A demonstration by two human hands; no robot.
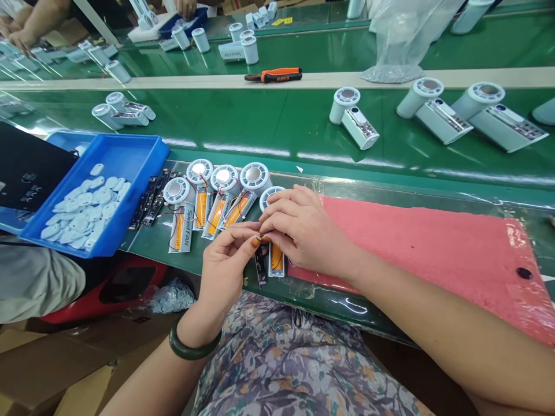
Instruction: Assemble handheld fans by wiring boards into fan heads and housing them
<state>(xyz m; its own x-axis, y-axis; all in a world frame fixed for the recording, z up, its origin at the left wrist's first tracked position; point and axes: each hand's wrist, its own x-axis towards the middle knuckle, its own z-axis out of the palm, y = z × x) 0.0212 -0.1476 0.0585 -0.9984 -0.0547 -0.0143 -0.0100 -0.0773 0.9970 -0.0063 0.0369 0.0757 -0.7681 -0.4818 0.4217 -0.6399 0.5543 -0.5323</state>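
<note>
My left hand (225, 263), with a dark green bangle on its wrist, is closed, thumb and finger pinched together. My right hand (301, 234) meets it fingertip to fingertip, also closed; what lies between the fingers is too small and hidden to name. Under both hands rests an opened handheld fan (276, 267), its orange battery showing and its round head partly covered by the right fingers. A narrow black circuit board (260, 267) hangs down just left of that battery, below the fingertips. Left of my hands lie several more opened fans (180, 228) with thin red and black wires.
At left stands a blue tray (150, 164) of small white oval pieces (87, 211), with black circuit boards (151, 199) beside it. A pink mat (416, 237) covers the bench to the right. Beyond are fans on a green belt (243, 121) and orange-handled pliers (277, 75).
</note>
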